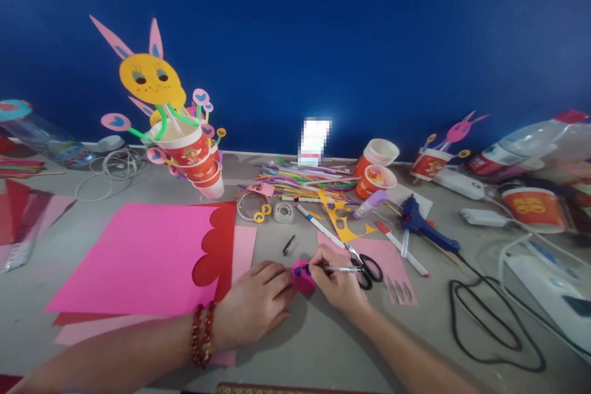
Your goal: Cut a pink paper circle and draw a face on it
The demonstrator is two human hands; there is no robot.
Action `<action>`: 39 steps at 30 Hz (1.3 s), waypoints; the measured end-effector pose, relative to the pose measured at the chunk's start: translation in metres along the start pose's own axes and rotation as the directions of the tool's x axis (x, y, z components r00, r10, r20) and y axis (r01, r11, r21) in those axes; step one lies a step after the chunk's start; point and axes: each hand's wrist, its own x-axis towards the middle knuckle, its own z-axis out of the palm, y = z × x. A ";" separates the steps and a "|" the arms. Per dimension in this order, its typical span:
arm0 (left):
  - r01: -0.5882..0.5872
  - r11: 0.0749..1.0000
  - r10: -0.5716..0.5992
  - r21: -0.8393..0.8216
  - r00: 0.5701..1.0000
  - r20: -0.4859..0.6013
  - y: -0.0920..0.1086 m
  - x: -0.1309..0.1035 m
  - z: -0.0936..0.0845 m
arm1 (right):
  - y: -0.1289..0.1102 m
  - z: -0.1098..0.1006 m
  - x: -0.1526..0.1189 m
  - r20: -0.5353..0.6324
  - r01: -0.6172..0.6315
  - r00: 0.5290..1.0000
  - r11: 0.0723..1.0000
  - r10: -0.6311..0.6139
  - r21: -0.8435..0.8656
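A small magenta paper circle [303, 284] lies on the table between my hands, with dark blue marks near its top. My left hand [258, 303], a red bead bracelet at its wrist, rests with curved fingers together and holds the circle at its left edge. In my right hand [339, 280] is a pen [341, 269], its tip on the circle's upper part. The pen's black cap [289, 245] lies just beyond. Black-handled scissors [369, 271] sit to the right of my right hand, partly over a pink paper scrap [392, 258].
Magenta and red paper sheets [133, 258] lie at left, behind them stacked cups [184, 148] with a paper rabbit figure. Colored pipe cleaners [305, 181], clear tape [283, 212] and a glue stick [370, 204] are farther back. A blue glue gun [427, 228] trails its cord at right.
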 end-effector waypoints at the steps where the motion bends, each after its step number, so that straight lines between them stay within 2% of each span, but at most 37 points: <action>1: 0.001 1.000 -0.001 0.001 1.000 0.000 0.000 0.000 0.000 | 0.000 0.000 0.000 -0.002 -0.001 1.000 1.000 0.001 -0.003; 16: -0.004 1.000 0.004 0.001 1.000 0.002 0.000 0.000 -0.002 | 0.001 0.001 0.000 0.001 0.005 1.000 1.000 -0.005 -0.008; 23: 0.001 1.000 -0.001 -0.009 1.000 0.020 0.000 0.001 -0.003 | 0.002 0.001 -0.001 -0.062 0.026 0.998 0.999 -0.024 0.034; 39: -0.004 1.000 0.004 0.005 1.000 -0.001 -0.001 0.000 0.000 | 0.003 0.001 -0.002 -0.022 0.007 1.000 1.000 -0.006 0.026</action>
